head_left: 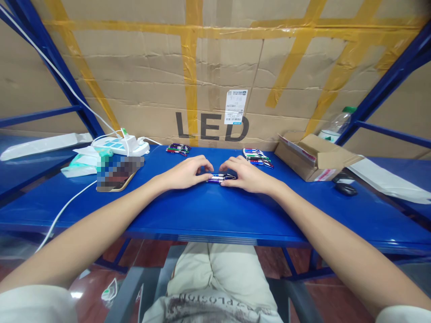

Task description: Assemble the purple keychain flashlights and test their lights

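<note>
A small bundle of blue and silver pens (215, 178) lies crosswise on the blue tabletop between my two hands, with dark ends toward the right. My left hand (188, 172) is curled at the bundle's left end, its thumb tip against the pens and its fingers bent. From the other side, my right hand (249, 175) closes around the right end, thumb along the near side and fingers behind. How many pens are in the bundle I cannot tell. Farther back sit a pile of coloured pens (178, 149) on the left and another pile of pens (257, 158) on the right.
On the left of the blue table (208, 211) are a phone (123, 177), a power strip (116, 144) with white cables and a plastic packet (84, 162). An open cardboard box (311, 157), a black mouse (346, 189) and a bottle (340, 123) stand right. A large cardboard sheet (141, 80) forms the back.
</note>
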A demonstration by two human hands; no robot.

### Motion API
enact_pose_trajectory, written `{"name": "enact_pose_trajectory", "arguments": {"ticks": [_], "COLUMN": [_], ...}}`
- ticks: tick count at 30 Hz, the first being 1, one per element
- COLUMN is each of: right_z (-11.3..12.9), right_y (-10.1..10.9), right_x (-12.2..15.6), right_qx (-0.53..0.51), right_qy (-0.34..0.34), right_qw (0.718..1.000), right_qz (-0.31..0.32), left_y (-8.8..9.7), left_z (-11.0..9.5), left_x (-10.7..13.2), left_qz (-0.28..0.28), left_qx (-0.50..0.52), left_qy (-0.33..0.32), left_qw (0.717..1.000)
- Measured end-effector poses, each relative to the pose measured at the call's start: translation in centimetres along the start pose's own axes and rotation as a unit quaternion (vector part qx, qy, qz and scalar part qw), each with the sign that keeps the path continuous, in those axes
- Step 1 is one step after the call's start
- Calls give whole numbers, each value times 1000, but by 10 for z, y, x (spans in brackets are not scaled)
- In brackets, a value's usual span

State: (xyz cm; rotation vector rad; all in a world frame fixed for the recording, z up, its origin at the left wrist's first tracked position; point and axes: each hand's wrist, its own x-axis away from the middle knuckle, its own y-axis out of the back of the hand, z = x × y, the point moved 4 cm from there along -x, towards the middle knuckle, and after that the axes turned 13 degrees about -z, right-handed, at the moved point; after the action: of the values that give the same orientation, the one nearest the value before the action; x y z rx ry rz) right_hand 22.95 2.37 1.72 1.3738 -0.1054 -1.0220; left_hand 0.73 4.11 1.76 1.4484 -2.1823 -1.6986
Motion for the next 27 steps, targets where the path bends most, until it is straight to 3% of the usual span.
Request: {"name": "enact_pose_trajectory", "arguments": {"ticks": [8, 27], "right_z": [-5, 2], "right_y": [7, 1], "right_x": [-2, -1], "right_qx": [24, -26], "right_qy": [-7, 23], "right_qw": [998, 999], "right_qz": [-61, 24], "left_y": [5, 0], "left_z": [-5, -4], "left_x": [-2, 0], "left_qz": [-61, 15], "left_qx": [-23, -15], "left_qy": [-16, -40], "left_qw": [998, 999]}}
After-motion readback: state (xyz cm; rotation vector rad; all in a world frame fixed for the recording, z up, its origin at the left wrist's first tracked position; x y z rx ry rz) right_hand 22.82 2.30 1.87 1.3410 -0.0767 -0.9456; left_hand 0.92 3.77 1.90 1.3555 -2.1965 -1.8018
